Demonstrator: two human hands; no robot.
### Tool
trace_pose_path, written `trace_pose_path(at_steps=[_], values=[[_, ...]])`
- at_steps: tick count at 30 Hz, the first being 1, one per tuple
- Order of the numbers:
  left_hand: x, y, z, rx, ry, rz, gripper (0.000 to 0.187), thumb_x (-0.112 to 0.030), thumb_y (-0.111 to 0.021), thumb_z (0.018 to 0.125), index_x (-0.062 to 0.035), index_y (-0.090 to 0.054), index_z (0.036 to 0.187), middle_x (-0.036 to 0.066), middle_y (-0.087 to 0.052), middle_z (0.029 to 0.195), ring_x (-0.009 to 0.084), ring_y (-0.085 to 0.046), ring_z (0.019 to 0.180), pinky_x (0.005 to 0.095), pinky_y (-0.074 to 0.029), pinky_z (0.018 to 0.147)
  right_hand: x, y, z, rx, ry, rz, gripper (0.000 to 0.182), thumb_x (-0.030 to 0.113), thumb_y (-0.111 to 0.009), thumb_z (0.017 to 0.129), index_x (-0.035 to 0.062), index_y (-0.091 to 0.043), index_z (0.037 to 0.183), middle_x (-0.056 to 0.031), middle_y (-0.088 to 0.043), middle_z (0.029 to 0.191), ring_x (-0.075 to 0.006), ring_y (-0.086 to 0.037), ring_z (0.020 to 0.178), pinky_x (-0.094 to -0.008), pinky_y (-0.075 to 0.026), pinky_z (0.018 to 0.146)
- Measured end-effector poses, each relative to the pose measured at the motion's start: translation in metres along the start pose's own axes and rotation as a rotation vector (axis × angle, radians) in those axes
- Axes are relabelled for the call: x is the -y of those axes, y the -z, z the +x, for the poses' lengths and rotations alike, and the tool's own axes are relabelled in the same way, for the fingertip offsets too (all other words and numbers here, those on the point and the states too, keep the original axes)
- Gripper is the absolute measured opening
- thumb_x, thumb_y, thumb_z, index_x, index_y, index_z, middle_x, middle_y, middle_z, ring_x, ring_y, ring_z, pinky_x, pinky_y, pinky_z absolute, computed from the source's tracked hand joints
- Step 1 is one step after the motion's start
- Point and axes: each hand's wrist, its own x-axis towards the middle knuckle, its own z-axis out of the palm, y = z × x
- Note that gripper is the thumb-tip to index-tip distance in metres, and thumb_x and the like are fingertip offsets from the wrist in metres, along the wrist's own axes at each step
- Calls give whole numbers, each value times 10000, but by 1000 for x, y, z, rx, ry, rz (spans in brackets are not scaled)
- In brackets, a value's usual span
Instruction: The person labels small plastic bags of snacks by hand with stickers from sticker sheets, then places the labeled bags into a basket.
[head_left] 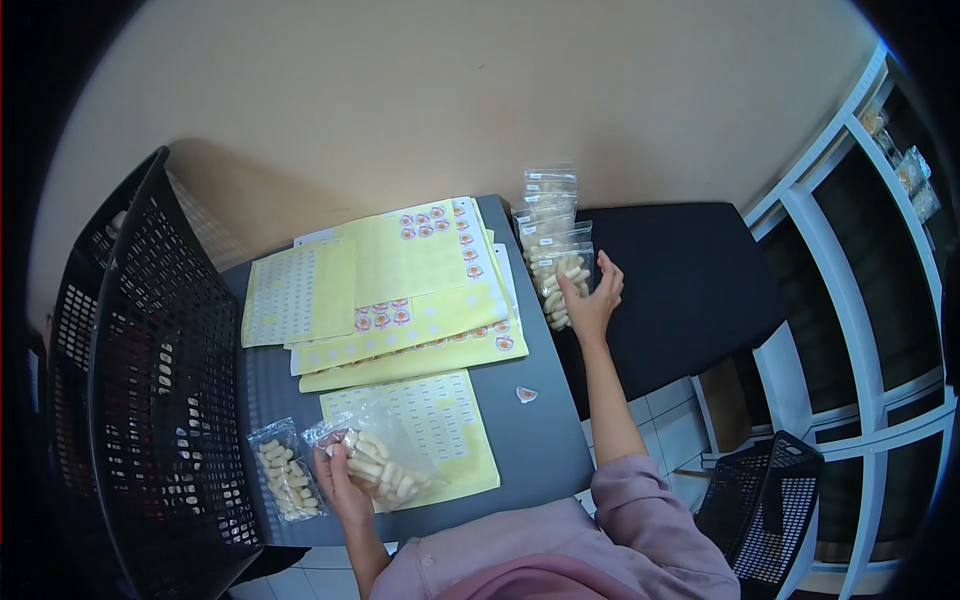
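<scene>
My left hand (345, 485) is closed on the edge of a clear plastic bag (375, 465) of pale, finger-shaped pieces, held above a yellow label sheet (465, 440). Left of it lies a similar filled bag (287, 475) on the grey table. My right hand (597, 305) reaches over to a row of overlapping filled bags with small white labels (555, 240). Its thumb rests on the nearest bag (560, 290), and its fingers are spread apart by that bag's right edge.
Stacked yellow sticker sheets (410, 275) cover the back of the grey table (540, 440), where a loose sticker (526, 394) lies. A black plastic basket (160, 400) stands at the left. To the right are a black surface (680, 280), a white rack (840, 270) and another black basket (765, 500).
</scene>
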Motion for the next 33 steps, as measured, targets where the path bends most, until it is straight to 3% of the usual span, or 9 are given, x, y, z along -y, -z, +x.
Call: trace_pose_path(at_steps=[3, 6, 13, 22, 33], values=[[-3, -3, 1, 58, 8, -2, 167, -157, -414, 873, -58, -476, 991, 26, -503, 919, 101, -476, 862, 238, -383, 771, 12, -13, 8, 0, -170, -70, 804, 320, -726, 595, 36, -305, 1218, -128, -366, 1144, -303, -336, 1089, -476, -239, 894], [-4, -5, 2, -32, -8, -40, 144, -126, -416, 865, -33, -486, 948, 45, -526, 892, 92, -486, 814, 228, -386, 739, 2, -29, 9, -19, -235, 26, 789, 315, -721, 598, 36, -314, 1213, -120, -370, 1143, -291, -349, 1080, -468, -239, 891], [0, 7, 5, -80, -19, -26, 146, -121, -414, 865, -35, -489, 955, 43, -525, 892, 94, -479, 820, 233, -380, 748, 2, -37, 8, -75, -230, 155, 796, 281, -720, 594, 41, -299, 1225, -109, -370, 1143, -264, -367, 1068, -452, -241, 878], [0, 4, 5, -73, -27, -41, 145, -117, -404, 867, -34, -487, 953, 42, -521, 890, 91, -475, 818, 228, -375, 749, 9, -36, 8, -111, -272, 65, 806, 232, -724, 597, 55, -283, 1249, -106, -342, 1173, -268, -361, 1076, -460, -246, 876], [-2, -5, 5, -41, -27, -3, 143, -109, -406, 865, -24, -491, 943, 43, -519, 890, 89, -472, 820, 225, -372, 752, -4, -36, 9, -178, -285, 172, 671, 248, -670, 664, 52, -343, 1217, -111, -374, 1159, -269, -377, 1079, -451, -253, 891]])
